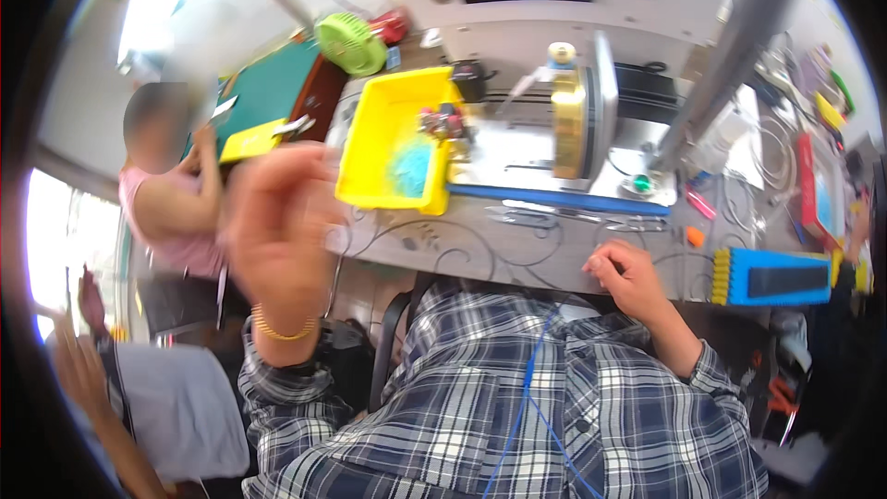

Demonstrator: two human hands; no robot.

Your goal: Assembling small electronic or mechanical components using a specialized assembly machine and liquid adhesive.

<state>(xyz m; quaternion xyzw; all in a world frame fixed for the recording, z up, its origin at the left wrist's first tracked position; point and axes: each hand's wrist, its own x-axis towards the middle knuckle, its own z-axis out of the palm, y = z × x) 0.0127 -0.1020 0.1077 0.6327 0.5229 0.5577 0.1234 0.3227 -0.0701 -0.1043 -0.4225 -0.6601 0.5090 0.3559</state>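
Observation:
My left hand (282, 236) is raised to the left of the table, close to the camera, smeared by motion; whether it holds anything cannot be made out. A gold bracelet (283, 325) circles that wrist. Just beyond it stands a yellow plastic bin (379, 143) with a light-blue heap (413, 167) inside and small dark and pink parts at its right rim. At the table's front edge rests my right hand (633, 282), its fingers curled in with the thumb against them. The inside of its grip is hidden. Several metal tweezers-like tools (554, 212) lie beyond it.
A gold-and-silver upright device (573, 120) stands on a white board with a blue front edge. A blue-and-yellow box (776, 277) sits at right, near a grey pole (730, 46) and loose cables. A green fan (351, 43) is behind the bin. People sit at left.

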